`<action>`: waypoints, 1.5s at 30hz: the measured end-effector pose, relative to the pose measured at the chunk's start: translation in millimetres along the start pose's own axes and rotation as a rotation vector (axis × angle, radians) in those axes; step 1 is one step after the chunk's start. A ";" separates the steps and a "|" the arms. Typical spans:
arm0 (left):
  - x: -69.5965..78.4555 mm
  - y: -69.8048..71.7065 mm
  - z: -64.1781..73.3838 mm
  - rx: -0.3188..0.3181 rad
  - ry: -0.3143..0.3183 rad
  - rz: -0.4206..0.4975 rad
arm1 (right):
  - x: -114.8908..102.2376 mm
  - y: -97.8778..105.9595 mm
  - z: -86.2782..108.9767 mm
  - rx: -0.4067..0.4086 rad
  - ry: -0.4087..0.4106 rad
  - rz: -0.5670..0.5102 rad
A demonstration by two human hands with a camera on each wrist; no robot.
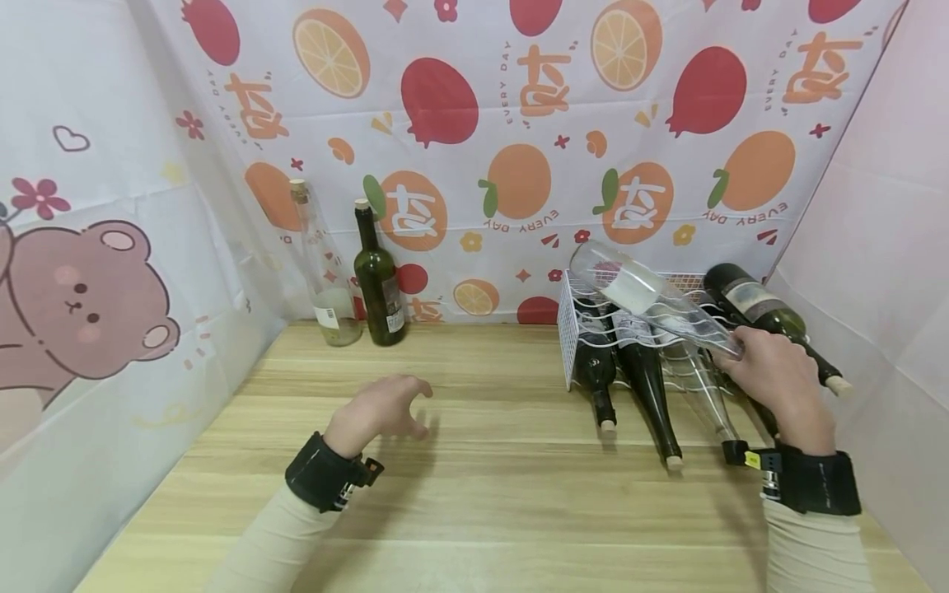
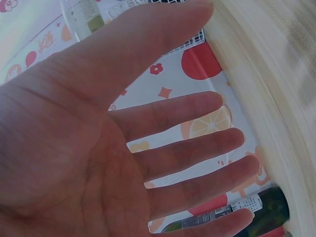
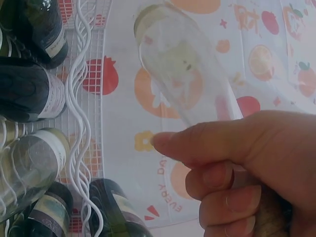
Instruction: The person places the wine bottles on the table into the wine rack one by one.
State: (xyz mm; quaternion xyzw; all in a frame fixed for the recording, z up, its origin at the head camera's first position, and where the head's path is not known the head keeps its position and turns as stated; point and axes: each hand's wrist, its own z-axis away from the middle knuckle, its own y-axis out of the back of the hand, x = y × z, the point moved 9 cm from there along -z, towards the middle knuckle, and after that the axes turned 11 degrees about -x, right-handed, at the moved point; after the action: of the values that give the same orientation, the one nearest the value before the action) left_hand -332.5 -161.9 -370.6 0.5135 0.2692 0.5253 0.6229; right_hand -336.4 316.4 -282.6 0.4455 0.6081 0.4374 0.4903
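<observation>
My right hand (image 1: pixel 774 375) grips the neck of a clear glass bottle (image 1: pixel 638 288) with a pale label. Tilted, its base points up and left over the white wire rack (image 1: pixel 567 338). From the right wrist, the bottle's body (image 3: pixel 182 59) rises past the curled fingers; its mouth is hidden in the hand. The left hand (image 1: pixel 381 408) is over the table, holding nothing, its fingers spread in the left wrist view. In the rack lie dark bottles (image 1: pixel 648 387) and a clear bottle (image 1: pixel 697 383), necks toward the front. A dark green bottle (image 1: pixel 764 301) lies at the rack's upper right.
Against the back curtain, toward the left, stand a corked clear bottle (image 1: pixel 334 305) and a corked green bottle (image 1: pixel 380 284). The wooden table (image 1: pixel 504 494) stretches between them and the rack. Printed curtains (image 1: pixel 511 272) close off the back and both sides.
</observation>
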 end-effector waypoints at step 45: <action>2.5 2.2 2.3 0.012 -0.006 -0.004 | 52.2 -14.6 6.2 -0.066 -0.170 -0.078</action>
State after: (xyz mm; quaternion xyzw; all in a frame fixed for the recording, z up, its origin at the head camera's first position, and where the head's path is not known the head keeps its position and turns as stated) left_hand -330.6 -160.5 -367.3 0.5181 0.2715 0.5211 0.6215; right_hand -338.3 364.4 -308.4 0.4406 0.5666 0.3986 0.5710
